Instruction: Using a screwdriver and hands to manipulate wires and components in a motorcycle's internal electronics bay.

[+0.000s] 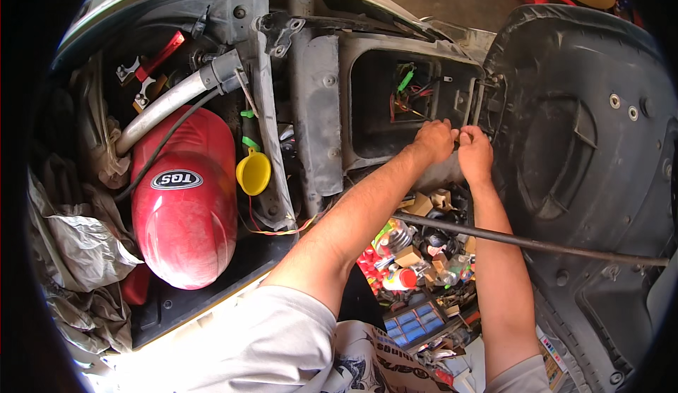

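Observation:
My left hand (436, 140) is closed at the lower right of a black open compartment (374, 132), around something small and thin that I cannot make out. My right hand (473, 149) is pinched right beside it, its fingertips nearly meeting the left's; what it holds is hidden. Just beyond my hands, an opening inside the compartment shows red and dark wires (409, 96) with a green connector (406, 79). Two metal bars (477, 103) stand at the compartment's right side, above my right hand.
A red rounded plastic object (183, 230), a metal tube (159, 110) and a yellow funnel (253, 171) lie left. A raised black lid (558, 146) fills the right. A long dark bar (565, 248) crosses behind my right forearm, over cluttered parts and bottles (402, 278).

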Demonstrator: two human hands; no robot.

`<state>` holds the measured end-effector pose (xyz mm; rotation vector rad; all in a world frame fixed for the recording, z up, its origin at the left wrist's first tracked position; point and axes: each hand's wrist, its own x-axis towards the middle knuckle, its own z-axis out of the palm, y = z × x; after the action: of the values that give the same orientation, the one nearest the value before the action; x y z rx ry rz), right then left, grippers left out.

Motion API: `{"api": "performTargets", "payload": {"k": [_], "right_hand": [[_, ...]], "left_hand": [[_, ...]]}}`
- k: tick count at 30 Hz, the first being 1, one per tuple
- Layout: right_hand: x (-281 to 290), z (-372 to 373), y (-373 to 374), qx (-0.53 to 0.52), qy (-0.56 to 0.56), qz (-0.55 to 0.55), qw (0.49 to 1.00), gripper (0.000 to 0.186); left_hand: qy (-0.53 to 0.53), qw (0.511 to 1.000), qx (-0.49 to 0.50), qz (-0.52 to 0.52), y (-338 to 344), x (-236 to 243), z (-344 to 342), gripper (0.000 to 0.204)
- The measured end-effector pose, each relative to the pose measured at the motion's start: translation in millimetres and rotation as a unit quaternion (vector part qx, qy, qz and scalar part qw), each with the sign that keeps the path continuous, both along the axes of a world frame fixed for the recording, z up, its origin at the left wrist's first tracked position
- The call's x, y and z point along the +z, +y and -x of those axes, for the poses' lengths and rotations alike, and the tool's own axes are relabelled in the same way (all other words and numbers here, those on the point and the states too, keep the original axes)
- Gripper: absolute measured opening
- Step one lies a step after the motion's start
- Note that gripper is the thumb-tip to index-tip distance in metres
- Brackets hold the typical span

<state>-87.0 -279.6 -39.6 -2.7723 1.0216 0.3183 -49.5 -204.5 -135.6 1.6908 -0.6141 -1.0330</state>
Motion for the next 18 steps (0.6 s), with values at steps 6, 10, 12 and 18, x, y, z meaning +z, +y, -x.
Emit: {"api": "performTargets", "payload": {"k": [6,10,12,18], "right_hand": [[-2,0,8,-0.078,0.030,-0.011,0.996,0.019],[2,0,8,0.026,-0.028,0.020,0.999,0.021],[3,-14,17,-0.108,0.088,-0.008,0.990,0.022],[0,-3,6,0.023,-0.034,-0.002,0.999,0.022]], "left_hand": [[0.001,1.000,0.014,-0.022,-4,-11,6,0.039],[0.038,0.998,0.043,-0.033,-5,-6,5,0.040],[0.035,0.998,0.039,-0.039,1,-14,6,0.041],[0.053,0.996,0.072,-0.023,-1,-6,4,0.042]]}}
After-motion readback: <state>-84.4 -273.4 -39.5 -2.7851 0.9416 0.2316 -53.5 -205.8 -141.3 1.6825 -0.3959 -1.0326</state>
